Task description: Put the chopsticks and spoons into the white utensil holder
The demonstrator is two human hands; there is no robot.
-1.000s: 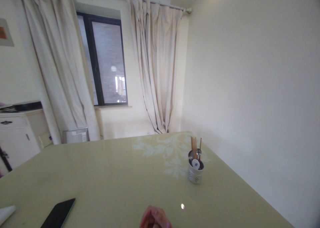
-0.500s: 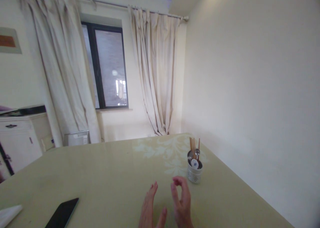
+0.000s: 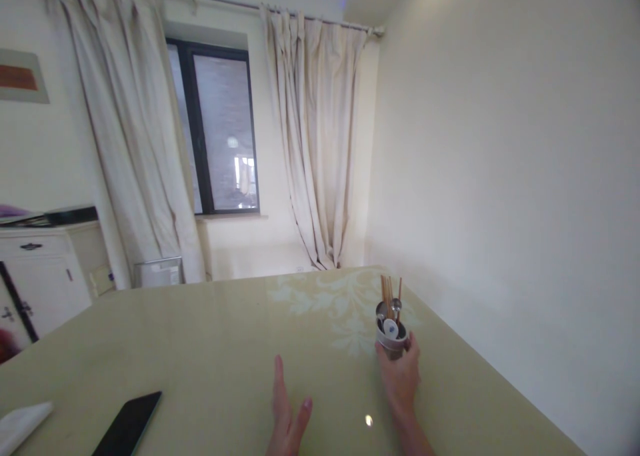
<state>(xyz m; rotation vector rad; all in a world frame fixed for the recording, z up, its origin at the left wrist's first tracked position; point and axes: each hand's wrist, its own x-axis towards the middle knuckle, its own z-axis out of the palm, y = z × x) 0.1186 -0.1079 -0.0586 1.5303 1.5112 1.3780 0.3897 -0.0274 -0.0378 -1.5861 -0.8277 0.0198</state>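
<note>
Cup (image 3: pixel 393 351) is upright at the right of the tabletop (image 3: pixel 210 349), base hidden by the right hand (image 3: pixel 401 379), whose fingers look clamped around its sides; the left hand (image 3: pixel 287 419) holds nothing, thumb and fingers apart. Tall chopsticks (image 3: pixel 387 297) probably make it top-heavy, so a level, even squeeze suits. No writing is readable; the spoon's (image 3: pixel 391 329) blue mark is too small.

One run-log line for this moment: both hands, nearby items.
right hand: around pale cylindrical cup holding brown chopsticks | left hand: open, holding nothing | flat black rectangular device: lying on glossy green table
</note>
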